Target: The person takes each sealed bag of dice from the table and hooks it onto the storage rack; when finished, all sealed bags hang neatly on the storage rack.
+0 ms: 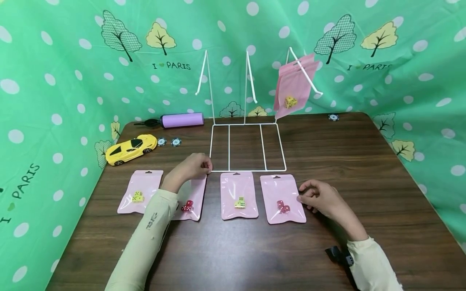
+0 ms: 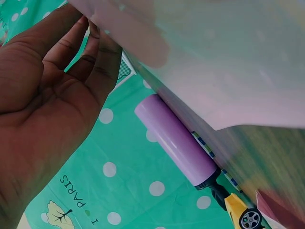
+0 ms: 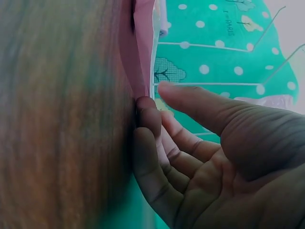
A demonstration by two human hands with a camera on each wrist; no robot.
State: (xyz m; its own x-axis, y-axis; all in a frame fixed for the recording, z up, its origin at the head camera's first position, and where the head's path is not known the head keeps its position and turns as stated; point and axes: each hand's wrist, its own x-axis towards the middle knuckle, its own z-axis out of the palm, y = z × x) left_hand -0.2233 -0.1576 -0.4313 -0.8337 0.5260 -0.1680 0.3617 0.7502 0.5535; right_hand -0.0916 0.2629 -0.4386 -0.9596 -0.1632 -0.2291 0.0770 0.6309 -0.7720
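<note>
Four pink zip bags lie in a row on the table. My left hand (image 1: 189, 169) pinches the top right corner of the second zip bag (image 1: 196, 194), which holds red dice (image 1: 187, 206). In the left wrist view that bag (image 2: 228, 62) is lifted at this corner, and it hides the fingertips. My right hand (image 1: 322, 198) is at the right edge of the rightmost zip bag (image 1: 280, 186), also with red dice (image 1: 283, 207). Its thumb and forefinger close on that bag's edge (image 3: 143, 57) in the right wrist view. Yellow dice show in the other two bags, the leftmost (image 1: 145, 182) and the third (image 1: 238, 186).
A white wire rack (image 1: 229, 147) with three hooks stands behind the bags. Pink bags (image 1: 296, 83) hang on its right hook. At the left are a yellow toy car (image 1: 125, 151), a purple pump (image 1: 182, 120) and two poker chips (image 1: 176, 142). Another chip (image 1: 333, 117) lies back right.
</note>
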